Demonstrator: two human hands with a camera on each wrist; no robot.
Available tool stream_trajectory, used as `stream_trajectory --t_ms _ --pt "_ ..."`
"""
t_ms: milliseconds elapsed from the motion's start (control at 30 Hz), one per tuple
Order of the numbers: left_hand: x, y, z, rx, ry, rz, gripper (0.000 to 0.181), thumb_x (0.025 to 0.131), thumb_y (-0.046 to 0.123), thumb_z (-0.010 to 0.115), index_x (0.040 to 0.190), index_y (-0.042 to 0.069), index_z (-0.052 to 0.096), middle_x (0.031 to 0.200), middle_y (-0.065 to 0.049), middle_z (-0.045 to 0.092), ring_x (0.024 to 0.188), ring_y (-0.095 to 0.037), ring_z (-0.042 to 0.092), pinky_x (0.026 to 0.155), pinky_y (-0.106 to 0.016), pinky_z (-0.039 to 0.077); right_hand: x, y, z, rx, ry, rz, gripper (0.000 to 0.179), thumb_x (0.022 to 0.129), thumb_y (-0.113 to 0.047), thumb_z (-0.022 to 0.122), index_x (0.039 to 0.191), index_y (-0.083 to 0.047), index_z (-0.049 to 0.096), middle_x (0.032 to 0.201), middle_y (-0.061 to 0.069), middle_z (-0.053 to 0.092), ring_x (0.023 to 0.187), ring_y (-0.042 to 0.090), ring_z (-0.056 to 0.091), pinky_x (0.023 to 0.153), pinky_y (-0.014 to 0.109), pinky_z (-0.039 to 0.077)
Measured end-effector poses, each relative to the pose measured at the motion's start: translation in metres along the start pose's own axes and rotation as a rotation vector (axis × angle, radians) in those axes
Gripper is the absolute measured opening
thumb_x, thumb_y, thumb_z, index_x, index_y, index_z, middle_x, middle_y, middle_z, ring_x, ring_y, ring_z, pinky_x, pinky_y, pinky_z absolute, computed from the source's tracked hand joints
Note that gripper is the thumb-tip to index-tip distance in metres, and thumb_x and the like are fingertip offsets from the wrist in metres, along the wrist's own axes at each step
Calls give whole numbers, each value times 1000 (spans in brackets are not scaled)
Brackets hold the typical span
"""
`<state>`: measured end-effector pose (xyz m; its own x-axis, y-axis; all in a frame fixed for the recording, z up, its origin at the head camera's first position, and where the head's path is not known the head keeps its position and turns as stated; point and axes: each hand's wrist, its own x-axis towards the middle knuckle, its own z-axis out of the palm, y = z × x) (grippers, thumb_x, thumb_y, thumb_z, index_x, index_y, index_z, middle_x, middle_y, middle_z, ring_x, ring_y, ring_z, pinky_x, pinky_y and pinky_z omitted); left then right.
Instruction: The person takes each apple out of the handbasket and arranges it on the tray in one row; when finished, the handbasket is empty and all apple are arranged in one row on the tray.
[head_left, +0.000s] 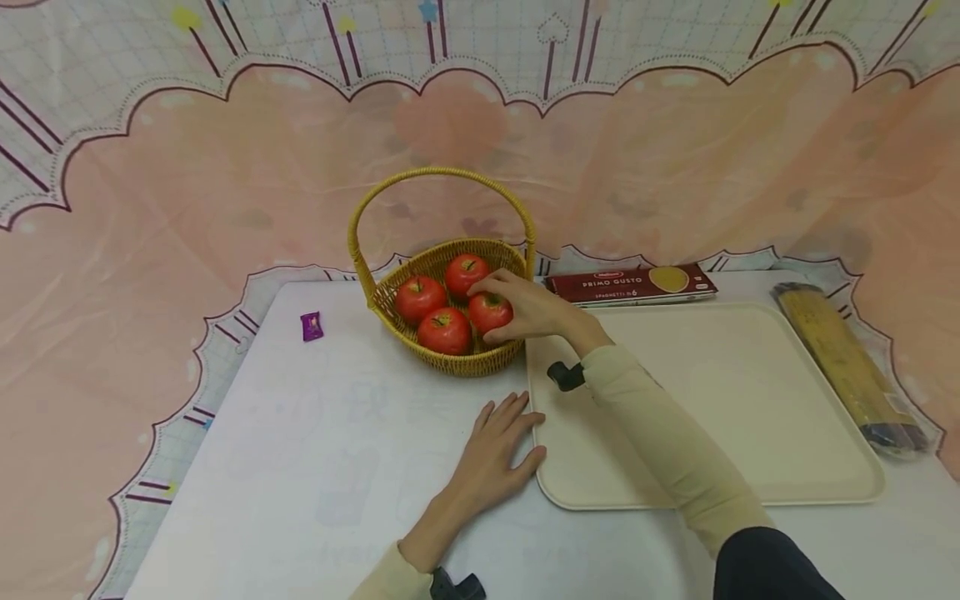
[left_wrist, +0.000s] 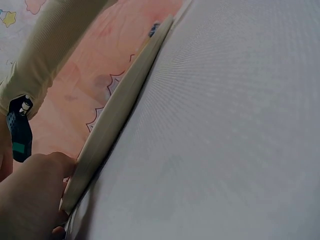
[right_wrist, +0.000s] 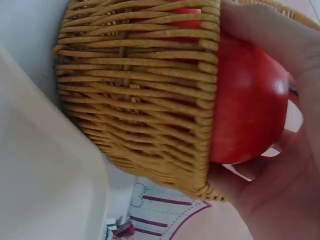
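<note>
In the head view, my right hand (head_left: 517,308) reaches over the rim of a yellow wicker basket (head_left: 468,365) with a tall arched handle. Its thumb and fingers curl round a red apple (head_left: 489,312), the one nearest the basket's right side. The right wrist view has this apple (right_wrist: 247,102) between thumb and fingers, partly behind the woven wall. Several red apples sit in the basket, one of them at the front (head_left: 445,332). My left hand (head_left: 491,458) rests at the left edge of a cream tray (head_left: 720,400), fingers extended; the left wrist view puts its fingertips right at the tray's rim (left_wrist: 107,127).
Behind the tray lies a dark red spaghetti box (head_left: 630,285). A clear bag of dry spaghetti (head_left: 847,367) lies along the tray's right side. A small purple packet (head_left: 311,326) is on the white table (head_left: 300,467), left of the basket. A patterned cloth (head_left: 300,183) hangs behind.
</note>
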<state>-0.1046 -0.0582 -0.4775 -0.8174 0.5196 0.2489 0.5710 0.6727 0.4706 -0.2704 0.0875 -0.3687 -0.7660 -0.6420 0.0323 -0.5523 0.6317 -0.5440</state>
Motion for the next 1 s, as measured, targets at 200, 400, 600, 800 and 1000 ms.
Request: stream_trajectory --t_ms 200,400,600,800,1000 --pt "-1 1 1 -3 2 -14 37 91 35 54 126 22 57 148 -6 43 141 -23 33 116 -50 21 -6 3 4 49 44 27 72 76 -42 75 137 -22 43 136 6 44 120 26 50 97 48 47" --pt "1 3 3 2 4 -39 38 91 33 53 127 23 57 148 -6 42 141 -21 33 116 -47 21 -16 2 4 141 138 12 72 73 -41 77 134 -21 45 135 3 44 118 24 50 95 48 48" --pt "4 4 2 17 12 -67 37 91 30 53 127 23 57 148 -5 42 142 -20 32 116 -46 21 -24 1 1 212 207 3 68 73 -43 77 133 -29 48 135 -1 43 117 22 49 94 47 48" --pt "5 5 5 54 21 -78 36 88 29 53 124 26 59 149 -5 41 141 -20 33 116 -47 21 -31 6 3 267 267 -23 64 74 -42 76 132 -31 51 135 -2 43 118 20 47 94 48 48" --pt "4 4 6 133 -8 -40 47 85 45 55 128 25 54 149 -7 40 142 -22 32 115 -48 22 -43 8 4 284 305 -32 62 76 -36 77 132 -30 51 138 -1 41 121 20 46 96 50 47"
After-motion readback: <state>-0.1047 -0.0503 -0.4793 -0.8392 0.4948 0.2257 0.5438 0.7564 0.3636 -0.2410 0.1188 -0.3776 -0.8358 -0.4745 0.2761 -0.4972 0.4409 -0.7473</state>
